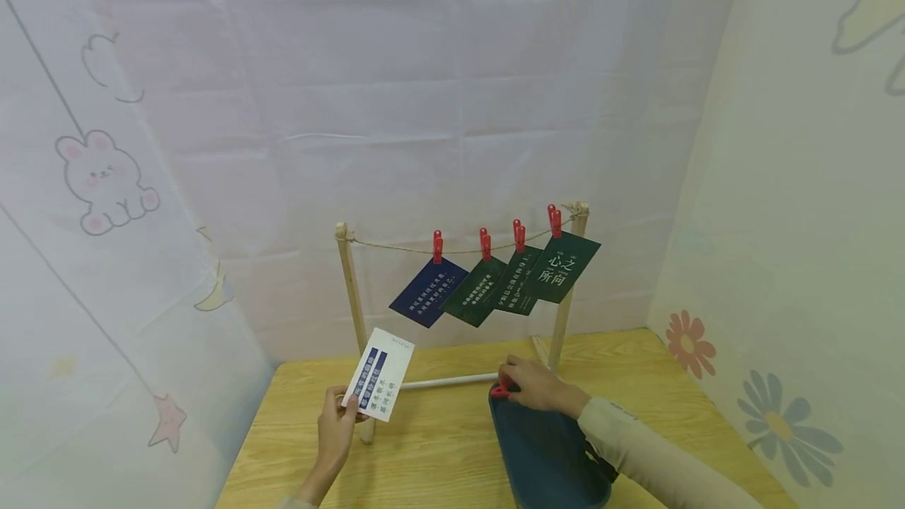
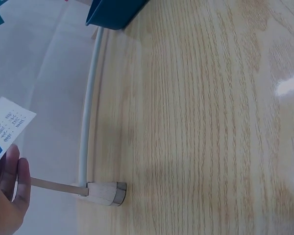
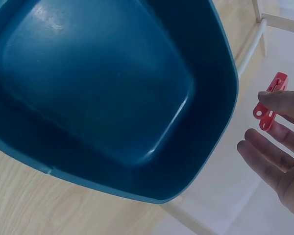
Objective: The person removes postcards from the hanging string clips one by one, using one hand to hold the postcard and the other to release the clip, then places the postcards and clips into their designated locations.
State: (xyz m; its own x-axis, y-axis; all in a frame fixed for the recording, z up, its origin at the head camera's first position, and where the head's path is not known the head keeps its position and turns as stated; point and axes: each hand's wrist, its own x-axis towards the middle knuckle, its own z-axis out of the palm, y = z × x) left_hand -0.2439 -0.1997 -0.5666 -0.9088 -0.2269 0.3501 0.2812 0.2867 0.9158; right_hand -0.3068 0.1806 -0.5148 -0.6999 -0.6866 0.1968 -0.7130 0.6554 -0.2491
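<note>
My left hand [image 1: 335,428] pinches a white card [image 1: 389,371] with blue and dark printed characters, held up near the left post of a wooden rack. The same card [image 2: 10,123] enters at the left edge of the left wrist view. Between thumb and index finger, my right hand [image 1: 540,385] holds a red clothespin [image 3: 279,82], its other fingers spread apart. That hand is just over the far rim of a dark blue plastic bin [image 1: 547,454]. From the rack's string [image 1: 396,248], red clothespins hang a blue card [image 1: 429,293] and several green cards [image 1: 475,294].
The rack has two wooden posts [image 1: 351,281] and a white crossbar [image 1: 452,380] low between them. It stands on a wood-grain table [image 1: 431,458]. Behind is a pale cloth wall [image 1: 396,100], with printed side walls left and right.
</note>
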